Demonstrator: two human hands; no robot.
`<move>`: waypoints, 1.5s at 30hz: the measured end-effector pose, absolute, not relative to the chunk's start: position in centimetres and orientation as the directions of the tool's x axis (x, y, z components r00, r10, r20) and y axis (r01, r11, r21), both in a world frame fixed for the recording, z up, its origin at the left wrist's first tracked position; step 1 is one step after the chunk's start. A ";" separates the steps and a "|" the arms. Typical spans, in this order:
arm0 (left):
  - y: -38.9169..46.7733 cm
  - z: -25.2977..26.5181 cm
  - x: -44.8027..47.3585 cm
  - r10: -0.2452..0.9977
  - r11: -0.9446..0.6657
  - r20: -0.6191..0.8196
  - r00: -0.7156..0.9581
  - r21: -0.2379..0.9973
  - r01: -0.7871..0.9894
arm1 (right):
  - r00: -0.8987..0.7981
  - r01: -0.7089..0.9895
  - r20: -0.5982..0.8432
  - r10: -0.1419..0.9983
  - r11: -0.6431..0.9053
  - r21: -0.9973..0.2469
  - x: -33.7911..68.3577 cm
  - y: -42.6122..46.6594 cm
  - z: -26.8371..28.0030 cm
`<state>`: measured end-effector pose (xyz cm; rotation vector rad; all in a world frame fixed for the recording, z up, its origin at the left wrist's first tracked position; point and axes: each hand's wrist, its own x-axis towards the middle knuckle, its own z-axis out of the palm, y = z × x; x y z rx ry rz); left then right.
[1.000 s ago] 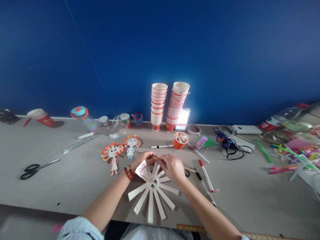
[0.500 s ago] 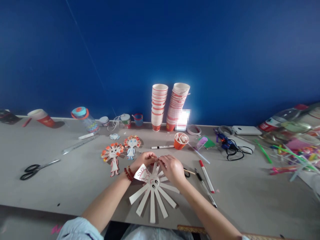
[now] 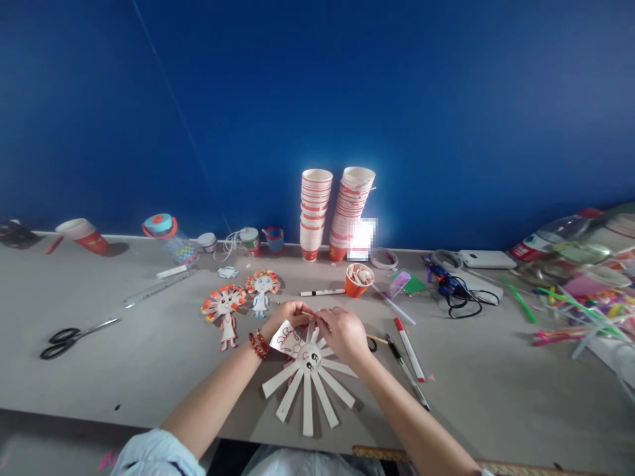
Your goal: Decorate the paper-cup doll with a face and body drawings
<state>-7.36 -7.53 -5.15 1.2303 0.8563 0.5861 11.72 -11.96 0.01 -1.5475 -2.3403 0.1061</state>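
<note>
A white paper cup cut into long strips [image 3: 307, 400] fans out like a sun below my hands, its strips just over the table. Drawn eyes and a red mouth mark its round centre [image 3: 309, 357]. Beside the centre, on the left, is a white paper piece with red line drawing [image 3: 285, 340]. My left hand [image 3: 292, 313] pinches the far end of an upper strip, fingers curled. Close against it, my right hand [image 3: 343, 330] is closed on the same strip end. The fingers partly hide that tip.
Two finished paper figures [image 3: 227, 302] lie left of my hands. Scissors [image 3: 74, 337] and a ruler [image 3: 159, 287] are farther left. Behind stand two stacks of paper cups [image 3: 316, 215] and a cup of scraps [image 3: 359, 281]. Markers [image 3: 410, 350], a glue gun [image 3: 449, 283] and straws [image 3: 520, 301] are right.
The strip-cut cup has shifted slightly to the right and tipped a little. Both hands stay together at its upper strip, with small finger movements.
</note>
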 end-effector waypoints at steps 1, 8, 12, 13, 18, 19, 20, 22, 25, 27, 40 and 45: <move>-7.5 -5.1 -7.3 0.786 0.256 -0.243 0.569 0.965 0.058 | -0.356 0.874 0.253 0.900 0.416 -0.252 11.8 -11.9 -0.2; -8.3 -4.0 -7.3 0.763 0.243 -0.238 0.601 0.967 0.074 | -0.396 0.791 0.378 0.837 0.520 -0.323 12.5 -11.8 -1.2; -8.6 -3.6 -7.2 0.784 0.196 -0.194 0.590 0.979 0.062 | -0.401 0.718 0.428 0.810 0.568 -0.402 12.7 -11.5 -1.7; -8.6 -3.5 -7.2 0.789 0.183 -0.182 0.587 0.981 0.059 | -0.397 0.705 0.435 0.808 0.572 -0.420 12.7 -11.5 -1.8; -8.6 -3.5 -7.0 0.814 0.143 -0.142 0.563 0.989 0.043 | -0.413 0.680 0.448 0.793 0.595 -0.427 12.7 -11.5 -1.7; -8.6 -3.6 -7.0 0.820 0.141 -0.140 0.555 0.989 0.042 | -0.424 0.682 0.453 0.784 0.606 -0.409 12.7 -11.6 -1.5; -8.5 -3.6 -7.0 0.825 0.139 -0.140 0.547 0.989 0.043 | -0.438 0.686 0.458 0.773 0.617 -0.385 12.7 -11.6 -1.4; -8.5 -3.6 -7.0 0.830 0.138 -0.145 0.538 0.989 0.053 | -0.471 0.692 0.464 0.750 0.640 -0.332 12.7 -11.7 -1.1; -8.5 -3.7 -7.1 0.833 0.134 -0.151 0.533 0.988 0.070 | -0.506 0.700 0.440 0.742 0.651 -0.292 12.8 -11.6 -1.0; -8.6 -3.8 -7.1 0.835 0.134 -0.150 0.530 0.989 0.068 | -0.507 0.723 0.388 0.770 0.624 -0.295 12.8 -11.6 -1.2; -8.7 -3.3 -7.0 0.838 0.207 -0.200 0.507 0.977 0.043 | -0.507 0.732 0.355 0.786 0.610 -0.304 12.4 -11.7 -1.8; -8.7 -3.3 -7.1 0.838 0.190 -0.196 0.510 0.980 0.065 | -0.518 0.701 0.404 0.754 0.645 -0.305 12.5 -11.8 -1.8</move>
